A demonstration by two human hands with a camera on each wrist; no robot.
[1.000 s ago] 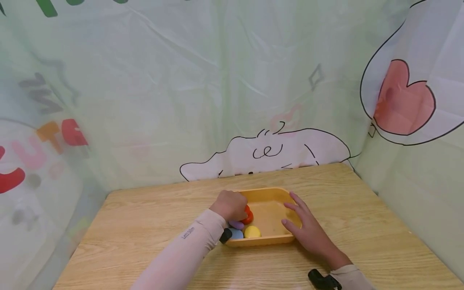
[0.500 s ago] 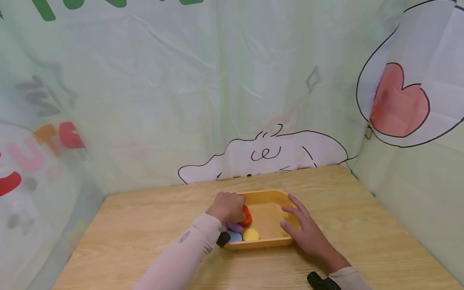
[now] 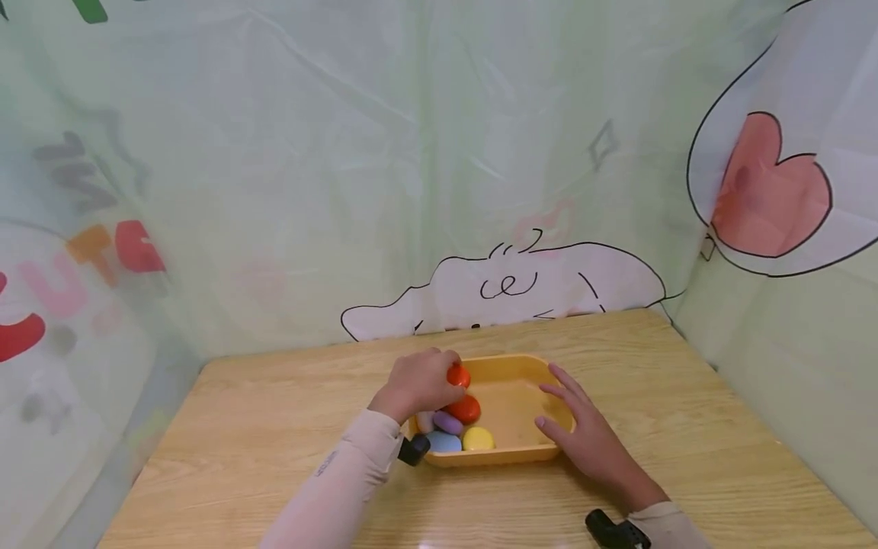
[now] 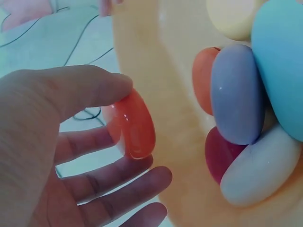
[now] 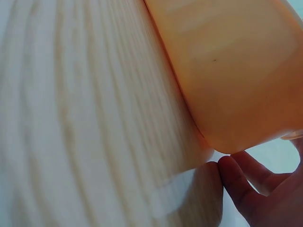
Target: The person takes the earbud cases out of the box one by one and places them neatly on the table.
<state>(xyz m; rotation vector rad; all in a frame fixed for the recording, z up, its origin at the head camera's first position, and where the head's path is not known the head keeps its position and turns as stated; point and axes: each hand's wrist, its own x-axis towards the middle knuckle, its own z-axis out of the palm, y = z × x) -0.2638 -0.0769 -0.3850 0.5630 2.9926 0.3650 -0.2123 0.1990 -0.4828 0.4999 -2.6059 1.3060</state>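
My left hand (image 3: 418, 381) pinches a glossy red pebble-shaped piece (image 4: 137, 125) between thumb and fingers, over the left end of a yellow-orange tray (image 3: 490, 458). Its other fingers are spread below the piece in the left wrist view. Inside the tray's left part lie a second red pebble (image 3: 466, 409), a purple one (image 3: 448, 422), a blue one (image 3: 444, 442) and a yellow one (image 3: 479, 438). A white pebble (image 4: 262, 165) and a dark pink one (image 4: 220, 153) show beside the purple. At the tray's right end my right hand (image 3: 588, 438) rests with fingers spread and relaxed.
The tray stands on a wood-grain table (image 3: 295, 427). A pale printed curtain (image 3: 309, 191) rises behind the table and at both sides. Each wrist bears a black camera, such as the one on the right wrist (image 3: 617, 530).
My left hand has come up and slightly left with the red pebble in its fingertips, baring another red pebble beneath. My right hand has stayed at the tray's right end.
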